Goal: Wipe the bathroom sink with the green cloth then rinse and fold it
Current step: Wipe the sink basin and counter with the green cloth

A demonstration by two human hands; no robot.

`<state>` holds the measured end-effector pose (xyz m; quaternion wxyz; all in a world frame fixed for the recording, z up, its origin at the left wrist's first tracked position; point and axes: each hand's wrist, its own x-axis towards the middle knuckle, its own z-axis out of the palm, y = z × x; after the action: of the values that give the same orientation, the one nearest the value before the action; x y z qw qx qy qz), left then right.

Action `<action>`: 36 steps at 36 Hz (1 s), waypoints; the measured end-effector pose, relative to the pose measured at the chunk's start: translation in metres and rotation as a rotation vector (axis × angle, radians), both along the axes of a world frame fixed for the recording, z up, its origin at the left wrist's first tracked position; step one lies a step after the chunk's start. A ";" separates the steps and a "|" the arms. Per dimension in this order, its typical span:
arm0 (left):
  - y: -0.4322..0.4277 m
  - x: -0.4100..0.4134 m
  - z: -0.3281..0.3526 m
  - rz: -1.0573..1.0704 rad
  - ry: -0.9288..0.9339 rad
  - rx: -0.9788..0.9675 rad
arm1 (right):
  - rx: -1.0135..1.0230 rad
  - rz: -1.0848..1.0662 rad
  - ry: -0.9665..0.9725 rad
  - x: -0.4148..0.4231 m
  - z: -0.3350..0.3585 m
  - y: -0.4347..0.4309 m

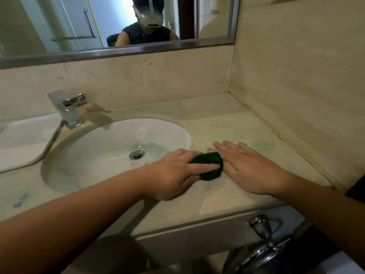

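Note:
The green cloth (209, 165) lies bunched into a small wad on the counter, just right of the white oval sink (110, 143). My left hand (175, 173) lies over the cloth's left side, with a straight finger pressing across its top. My right hand (246, 167) rests flat on the counter, fingers straight, touching the cloth's right edge. A greenish stain shows in the basin near the metal drain (136, 154).
A chrome tap (68, 107) stands at the back left of the sink. The marble counter (246, 131) meets a side wall on the right. A mirror hangs above. A chrome fixture (260, 232) sits below the counter's front edge.

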<state>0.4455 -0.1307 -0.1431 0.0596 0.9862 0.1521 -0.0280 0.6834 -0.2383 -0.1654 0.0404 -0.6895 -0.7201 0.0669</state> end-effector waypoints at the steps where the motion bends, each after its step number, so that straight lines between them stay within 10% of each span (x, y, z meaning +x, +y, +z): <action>1: 0.007 0.003 0.000 0.033 -0.002 0.016 | 0.004 -0.003 0.008 0.000 0.000 -0.001; 21: -0.079 -0.199 0.031 -0.054 -0.118 0.230 | -0.132 0.399 -0.049 -0.114 0.040 0.006; 30: -0.020 -0.188 -0.001 0.165 -0.057 -0.085 | -0.090 0.376 -0.065 -0.127 0.020 0.013; 36: 0.062 -0.167 0.007 0.476 0.019 0.190 | -0.121 0.371 -0.083 -0.128 0.020 0.015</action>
<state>0.2789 -0.0691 -0.1363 -0.0300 0.9234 0.3826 -0.0079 0.5551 -0.2231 -0.1453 -0.0437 -0.5483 -0.8305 0.0880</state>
